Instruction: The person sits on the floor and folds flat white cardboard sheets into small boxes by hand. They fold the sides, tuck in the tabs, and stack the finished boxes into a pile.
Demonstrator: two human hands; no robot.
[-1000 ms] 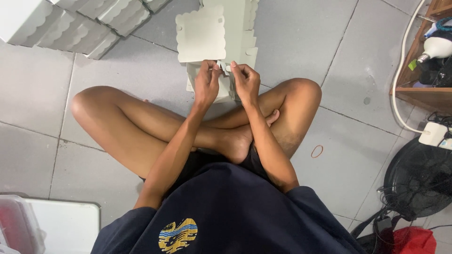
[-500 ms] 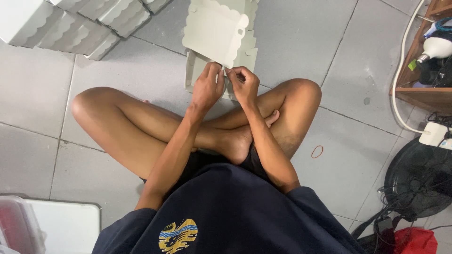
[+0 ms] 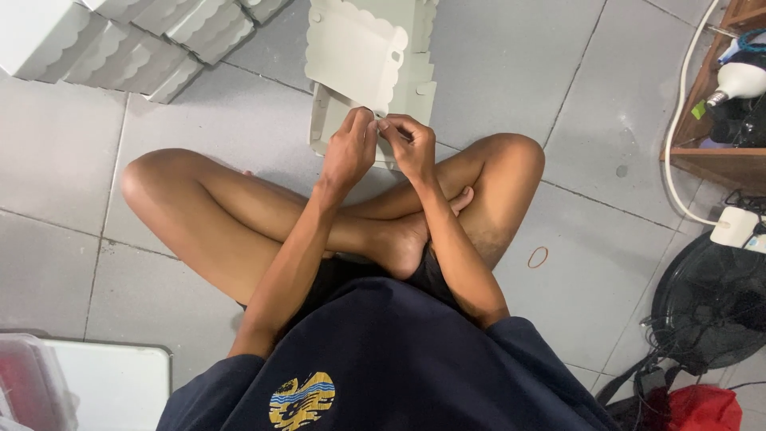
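Person sits cross-legged on grey tiled floor (image 3: 199, 136), dark shirt nearest cam. Left hand (image 3: 349, 152) + right hand (image 3: 411, 148) meet just past knees, fingers of both pinched together on near edge of white cardboard box blank (image 3: 351, 52), half-folded, scalloped flap tilted up, base on floor. Rubber band (image 3: 538, 257) on tile right of knee. Black fan (image 3: 718, 295) near right. Folded white boxes (image 3: 120, 36) stacked far left. Wooden shelf (image 3: 714, 156) far right
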